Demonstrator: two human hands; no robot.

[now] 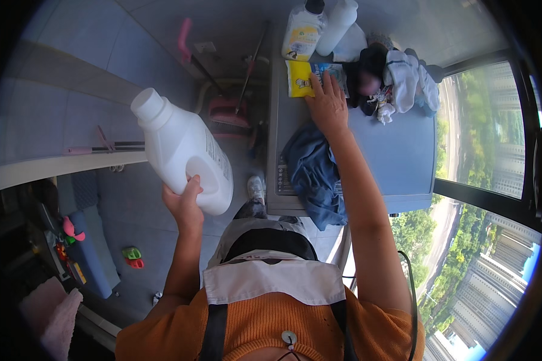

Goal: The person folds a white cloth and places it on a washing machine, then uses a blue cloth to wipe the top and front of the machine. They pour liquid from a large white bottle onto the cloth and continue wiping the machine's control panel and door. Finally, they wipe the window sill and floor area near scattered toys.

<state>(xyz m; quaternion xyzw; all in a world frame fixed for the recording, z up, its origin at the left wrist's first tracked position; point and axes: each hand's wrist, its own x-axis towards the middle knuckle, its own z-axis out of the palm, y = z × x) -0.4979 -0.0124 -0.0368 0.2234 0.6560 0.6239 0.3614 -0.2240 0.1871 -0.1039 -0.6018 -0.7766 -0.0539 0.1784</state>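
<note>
My left hand (184, 198) grips the handle of a large white plastic jug (176, 140) with a white cap, tilted over the floor. My right hand (327, 101) lies with fingers spread on a yellow and blue plastic packet (301, 80) on top of a grey appliance (388, 149). Behind the packet stand a clear bottle with a yellow label and dark cap (303, 34) and a white bottle (338, 27). A pile of socks and small cloths (402, 76) is to the right of my hand. A dark blue garment (314, 171) hangs over the appliance's near edge, below my right forearm.
A pink dustpan (229, 110) and long-handled brooms stand between wall and appliance. A window (488, 131) is at the right. On the left are a pale ledge (72, 163), a blue-grey padded item (88, 252), a green and red toy (133, 257) on the floor and pink cloth (56, 311).
</note>
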